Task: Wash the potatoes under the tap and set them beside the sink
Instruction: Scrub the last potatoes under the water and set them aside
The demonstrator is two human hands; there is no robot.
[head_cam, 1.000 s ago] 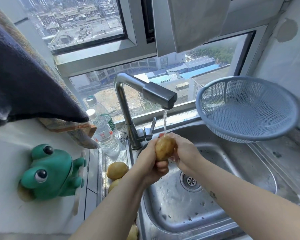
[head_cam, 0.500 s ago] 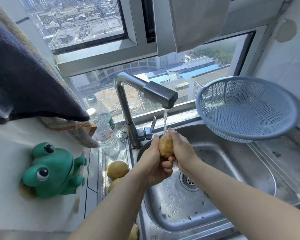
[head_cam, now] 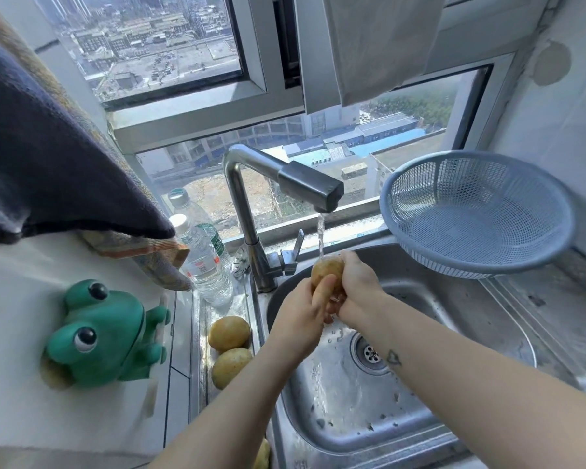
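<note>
Potato [head_cam: 326,269] under tap [head_cam: 310,188] | both hands' fingers [head_cam: 322,292] clasp it | colander [head_cam: 476,214] right of sink [head_cam: 420,299]

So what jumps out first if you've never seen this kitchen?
Both hands, the left hand and right hand, rub a potato under the running tap over the steel sink. A green frog toy sits on the left counter, and a blue colander perches at the right.

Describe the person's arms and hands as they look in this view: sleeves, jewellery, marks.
Both forearms are bare, with no sleeve in view. The left hand and the right hand show no gloves, and no rings, watch or bracelets are visible. The one marking is a small dark tattoo, roughly heart- or triangle-shaped, on the right forearm. Both hands look wet from the tap water.
</note>
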